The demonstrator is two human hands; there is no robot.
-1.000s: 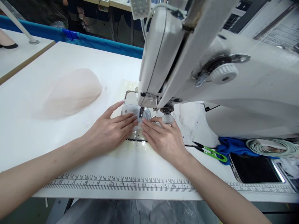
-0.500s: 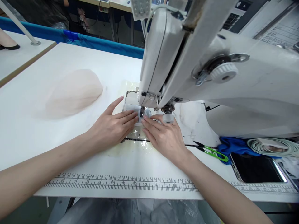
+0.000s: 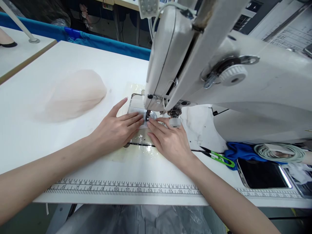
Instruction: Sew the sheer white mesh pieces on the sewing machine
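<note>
My left hand [image 3: 117,130] lies flat on the sewing machine bed, fingers stretched out and thumb spread away. Its fingertips press a small whitish, see-through piece of fabric [image 3: 137,112] just left of the presser foot [image 3: 148,114]. From the right, my right hand [image 3: 168,139] rests with its fingers extended, their tips beside the presser foot. Part of that hand is behind the machine's white knob [image 3: 175,122]. Whether the right fingertips touch the fabric is hard to see. The sewing machine head [image 3: 162,58] stands over both hands.
A sheer beige fabric piece [image 3: 76,94] lies on the white table at left. Green thread snips [image 3: 220,159], a blue cloth [image 3: 235,151], a phone [image 3: 264,174] and a coiled pale cord [image 3: 278,152] lie at right. A ruler strip [image 3: 126,190] runs along the front edge.
The view has shifted slightly. A metal thread lever now shows low in the machine head's slot, where it was not visible before. Both hands stay nearly in place beside the presser foot.
</note>
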